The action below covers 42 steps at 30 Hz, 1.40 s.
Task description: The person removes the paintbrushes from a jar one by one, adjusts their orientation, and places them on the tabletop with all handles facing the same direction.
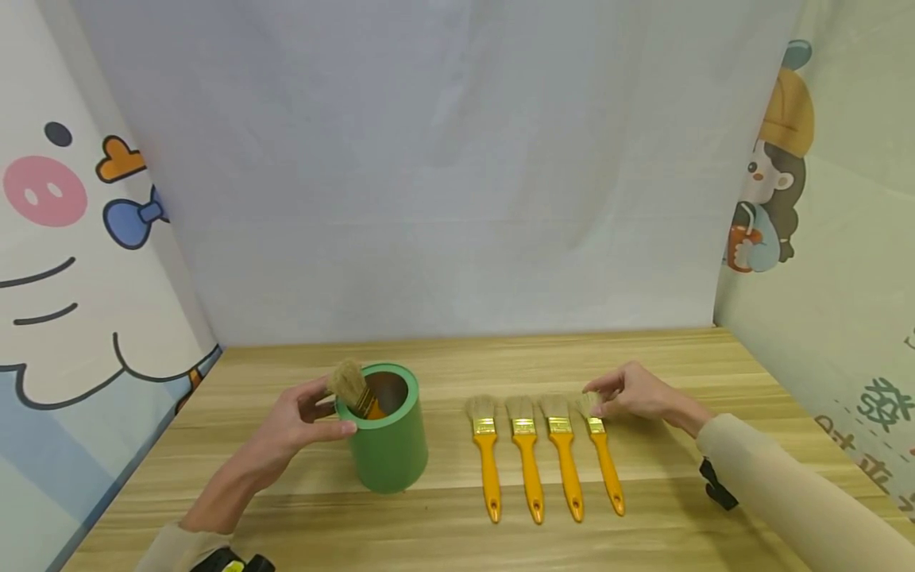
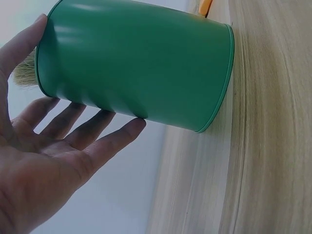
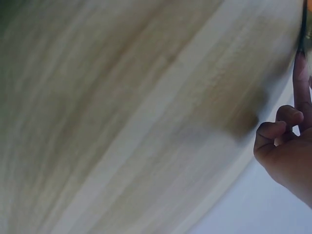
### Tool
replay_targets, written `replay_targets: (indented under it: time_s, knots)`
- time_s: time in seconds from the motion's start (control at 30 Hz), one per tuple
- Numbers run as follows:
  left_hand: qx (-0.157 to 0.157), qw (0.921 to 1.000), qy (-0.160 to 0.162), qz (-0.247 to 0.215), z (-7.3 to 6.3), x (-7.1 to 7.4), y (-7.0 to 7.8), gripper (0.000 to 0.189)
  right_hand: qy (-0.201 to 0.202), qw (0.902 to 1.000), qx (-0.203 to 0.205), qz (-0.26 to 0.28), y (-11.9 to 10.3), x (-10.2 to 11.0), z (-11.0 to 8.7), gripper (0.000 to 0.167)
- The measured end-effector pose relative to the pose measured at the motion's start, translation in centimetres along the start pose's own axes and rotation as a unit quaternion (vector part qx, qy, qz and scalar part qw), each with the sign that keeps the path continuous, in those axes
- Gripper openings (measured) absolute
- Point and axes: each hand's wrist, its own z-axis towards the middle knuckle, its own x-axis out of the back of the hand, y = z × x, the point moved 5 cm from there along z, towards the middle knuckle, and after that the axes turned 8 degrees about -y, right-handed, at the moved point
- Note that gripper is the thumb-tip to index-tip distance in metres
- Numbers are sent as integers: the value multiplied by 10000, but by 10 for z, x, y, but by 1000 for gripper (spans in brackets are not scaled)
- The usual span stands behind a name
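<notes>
On the left stands a green can [image 1: 389, 453] with an open top. One paintbrush [image 1: 349, 383] sits in it, bristles up and leaning over the left rim. My left hand [image 1: 286, 429] holds the can's left side, thumb by the rim and fingertips along the wall in the left wrist view. My right hand [image 1: 638, 389] pinches the rightmost paintbrush [image 1: 608, 470] at its bristle end. That brush has a yellow handle and lies tilted, handle toward me; most of it is outside the right wrist view.
Between the can and my right hand, three more yellow-handled paintbrushes [image 1: 529, 469] lie in a row, bristles away from me. All rest on a wooden table [image 1: 429, 540]. A pale cloth [image 1: 457, 199] hangs behind, with printed cartoon cloths at both sides.
</notes>
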Motion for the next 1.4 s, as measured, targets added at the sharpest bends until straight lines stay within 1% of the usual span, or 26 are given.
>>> replay_targets:
  time_s: [0.17, 0.6, 0.7, 0.8, 0.93, 1.07, 1.2, 1.4]
  knots:
    - [6, 10000, -13, -6, -1, 0, 1, 69, -26, 9998, 37, -217, 2, 1, 1, 42]
    - [22, 10000, 12, -9, -1, 1, 0, 69, -106, 9997, 184, -134, -2, 1, 0, 38]
    - [28, 10000, 3, -8, -1, 0, 0, 70, -36, 9995, 119, -281, -3, 2, -1, 42]
    - [42, 10000, 11, -12, -1, 0, 0, 70, 140, 9990, 64, -424, -7, 6, -1, 46]
    - [49, 10000, 26, 5, 0, 0, 0, 70, 401, 9980, 34, -490, -17, 13, -1, 47]
    - [38, 10000, 27, 15, 0, 1, 0, 69, 447, 9968, 61, -656, -31, 15, 2, 44]
    - [23, 10000, 43, 23, 0, 1, -1, 69, 352, 9965, 204, -726, -49, 12, 5, 34]
    - [31, 10000, 41, 31, 0, 1, -1, 70, 93, 9975, 496, -503, -80, -2, 13, 16]
